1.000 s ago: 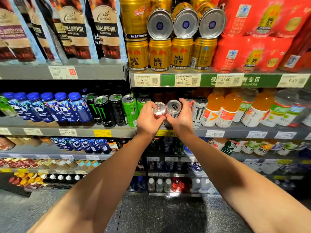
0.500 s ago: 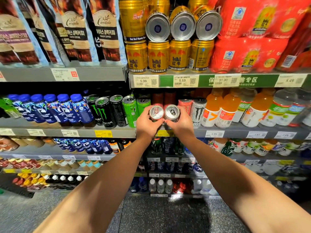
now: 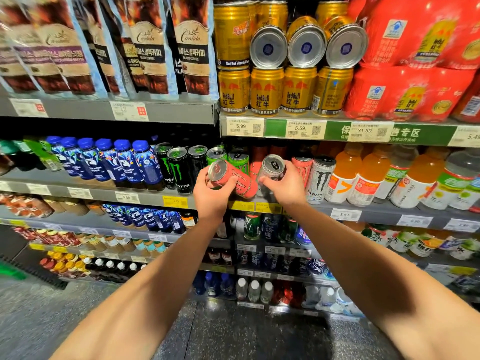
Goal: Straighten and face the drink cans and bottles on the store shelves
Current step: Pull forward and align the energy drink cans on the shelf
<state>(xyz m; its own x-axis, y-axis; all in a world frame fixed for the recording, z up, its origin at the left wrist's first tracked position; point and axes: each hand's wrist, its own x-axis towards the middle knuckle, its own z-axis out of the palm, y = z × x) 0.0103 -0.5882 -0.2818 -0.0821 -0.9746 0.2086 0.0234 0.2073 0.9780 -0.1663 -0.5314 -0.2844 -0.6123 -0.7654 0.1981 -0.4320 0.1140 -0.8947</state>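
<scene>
My left hand (image 3: 211,193) grips a red Monster can (image 3: 235,178), tilted far over with its silver top pointing to the left. My right hand (image 3: 284,188) holds a pale silver can (image 3: 272,167) close beside it, leaning toward me with its lid showing. Both cans are held in front of the second shelf (image 3: 376,213), in the gap between the green Monster cans (image 3: 240,158) and a red can (image 3: 302,167) that stands next to a white Monster can (image 3: 320,180).
Black Monster cans (image 3: 178,170) and blue-capped bottles (image 3: 122,162) stand to the left, orange bottles (image 3: 363,178) to the right. Gold Red Bull cans (image 3: 266,90) fill the shelf above, three lying on their sides. Lower shelves hold more bottles above a dark floor.
Both cans have come out of the shelf toward me. The red can in my left hand has tipped over to the left and the two cans have parted slightly.
</scene>
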